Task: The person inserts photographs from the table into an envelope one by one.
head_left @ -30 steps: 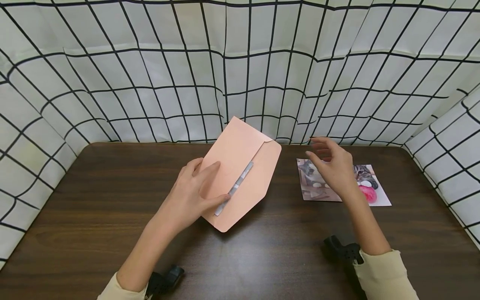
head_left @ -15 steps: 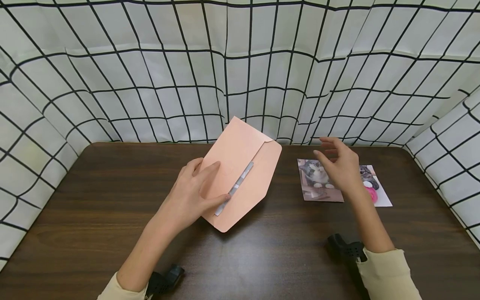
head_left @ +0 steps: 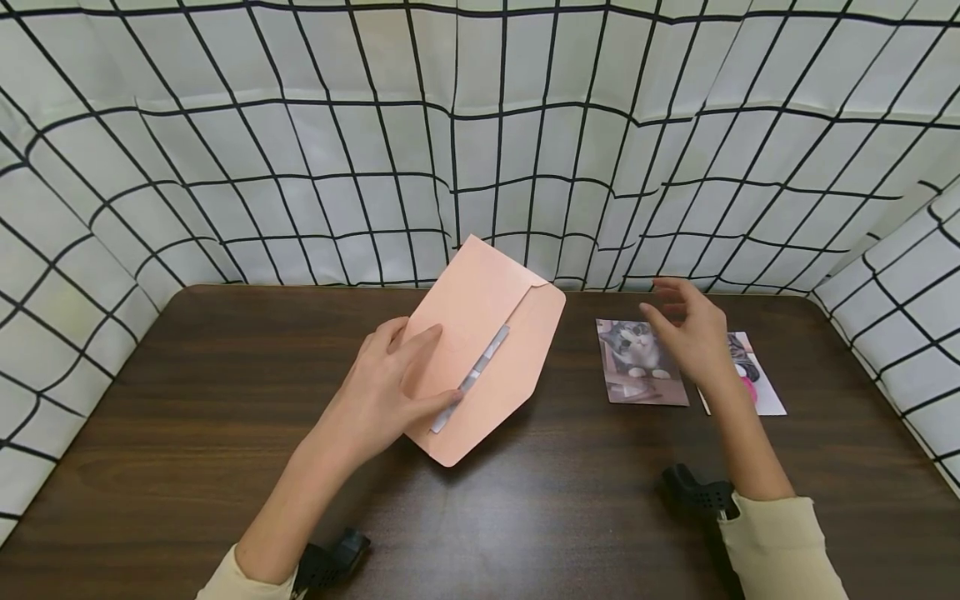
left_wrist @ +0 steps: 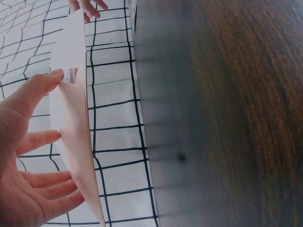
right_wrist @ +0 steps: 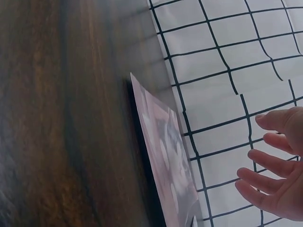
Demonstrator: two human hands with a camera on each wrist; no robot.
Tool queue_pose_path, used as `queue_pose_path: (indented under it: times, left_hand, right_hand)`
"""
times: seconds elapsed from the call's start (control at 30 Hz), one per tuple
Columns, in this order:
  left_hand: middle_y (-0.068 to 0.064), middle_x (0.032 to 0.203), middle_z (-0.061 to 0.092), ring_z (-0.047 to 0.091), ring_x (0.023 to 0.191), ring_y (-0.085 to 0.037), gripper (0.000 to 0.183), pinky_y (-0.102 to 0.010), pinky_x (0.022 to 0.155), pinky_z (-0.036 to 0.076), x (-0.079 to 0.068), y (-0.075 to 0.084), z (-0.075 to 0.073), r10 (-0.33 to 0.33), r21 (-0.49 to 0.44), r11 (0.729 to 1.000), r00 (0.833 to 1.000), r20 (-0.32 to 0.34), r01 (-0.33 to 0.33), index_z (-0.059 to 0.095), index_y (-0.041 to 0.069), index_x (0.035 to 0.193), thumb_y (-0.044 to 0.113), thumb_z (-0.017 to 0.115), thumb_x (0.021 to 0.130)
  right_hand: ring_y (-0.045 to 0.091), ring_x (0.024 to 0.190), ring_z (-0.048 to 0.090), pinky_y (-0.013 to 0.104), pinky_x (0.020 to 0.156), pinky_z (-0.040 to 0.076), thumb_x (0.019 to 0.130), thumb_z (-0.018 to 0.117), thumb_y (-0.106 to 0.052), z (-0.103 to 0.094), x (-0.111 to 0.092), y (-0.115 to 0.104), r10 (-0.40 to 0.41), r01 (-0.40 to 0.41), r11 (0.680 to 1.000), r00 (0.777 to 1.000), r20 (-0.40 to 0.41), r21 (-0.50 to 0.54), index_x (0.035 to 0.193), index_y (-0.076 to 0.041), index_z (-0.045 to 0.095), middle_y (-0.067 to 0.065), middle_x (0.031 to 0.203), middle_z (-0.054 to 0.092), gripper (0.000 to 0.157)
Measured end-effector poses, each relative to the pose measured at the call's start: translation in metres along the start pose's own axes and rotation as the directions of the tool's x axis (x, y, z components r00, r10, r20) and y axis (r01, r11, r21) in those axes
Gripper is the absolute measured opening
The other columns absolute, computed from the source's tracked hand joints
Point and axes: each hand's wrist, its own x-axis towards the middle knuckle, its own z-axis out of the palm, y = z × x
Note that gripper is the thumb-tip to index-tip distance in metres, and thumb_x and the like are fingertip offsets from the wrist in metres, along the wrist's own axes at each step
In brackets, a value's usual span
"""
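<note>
My left hand [head_left: 382,387] holds a pale pink envelope [head_left: 498,292], tilted and raised off the table. The thumb lies by a narrow grey-white strip [head_left: 483,360] that sticks out of the envelope's slit; what the strip belongs to is hidden inside. In the left wrist view the thumb presses the envelope [left_wrist: 75,109] beside the strip and the other fingers touch its edge. My right hand [head_left: 693,333] hovers with relaxed fingers and holds nothing, between two photo cards. The left one, a kitten photo [head_left: 637,362], shows whole; the other, with a pink shape [head_left: 765,392], is partly covered by the arm.
The dark wooden table [head_left: 225,417] carries all of this. A white curtain with black grid lines [head_left: 360,150] surrounds its back and sides. Black wrist devices [head_left: 333,550] sit at both sleeves, low over the table.
My right hand has drifted rightward, uncovering the whole kitten photo and covering more of the other card. The left hand and envelope have hardly moved.
</note>
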Motion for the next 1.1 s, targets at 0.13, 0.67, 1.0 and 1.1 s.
queue_pose_path:
  times: [0.13, 0.67, 1.0, 1.1]
  left_hand:
    - [-0.025, 0.148, 0.047, 0.047, 0.133, -0.043, 0.068, -0.059, 0.104, 0.049, 0.000, 0.001, 0.000, -0.006, 0.002, 1.000, 1.000, 0.009, 0.006, 0.063, 0.010, 0.146, 0.032, 0.089, 0.088]
    - [-0.026, 0.150, 0.044, 0.045, 0.135, -0.044, 0.072, -0.060, 0.107, 0.048, 0.000, 0.001, 0.000, -0.015, 0.011, 1.000, 1.000, 0.027, 0.014, 0.060, 0.008, 0.148, 0.034, 0.089, 0.087]
    - [-0.026, 0.151, 0.043, 0.044, 0.136, -0.044, 0.073, -0.061, 0.107, 0.047, 0.000, 0.002, 0.000, -0.017, 0.009, 1.000, 0.999, 0.029, 0.017, 0.060, 0.008, 0.149, 0.034, 0.089, 0.087]
    - [-0.026, 0.151, 0.043, 0.044, 0.137, -0.044, 0.073, -0.061, 0.107, 0.047, 0.000, 0.002, 0.000, -0.017, 0.006, 1.000, 0.999, 0.030, 0.017, 0.060, 0.008, 0.148, 0.034, 0.089, 0.086]
  right_hand:
    - [0.054, 0.123, 0.061, 0.065, 0.098, 0.052, 0.105, 0.067, -0.017, -0.001, 0.001, 0.004, 0.010, -0.010, 1.000, 1.000, 0.001, -0.014, 0.146, 0.003, 0.054, 0.032, 0.139, 0.061, 0.046]
    - [0.056, 0.128, 0.057, 0.067, 0.099, 0.050, 0.107, 0.063, -0.015, -0.003, 0.005, 0.022, 0.076, -0.073, 0.996, 0.995, 0.058, -0.048, 0.149, 0.006, 0.050, 0.035, 0.143, 0.056, 0.049]
    - [0.056, 0.130, 0.055, 0.066, 0.097, 0.051, 0.108, 0.060, -0.019, -0.005, 0.009, 0.034, 0.121, -0.114, 0.991, 0.987, 0.110, -0.067, 0.150, 0.008, 0.048, 0.035, 0.145, 0.054, 0.051]
    - [0.056, 0.129, 0.056, 0.065, 0.097, 0.051, 0.108, 0.060, -0.019, -0.005, 0.010, 0.037, 0.131, -0.122, 0.990, 0.984, 0.123, -0.077, 0.150, 0.009, 0.047, 0.036, 0.143, 0.054, 0.052]
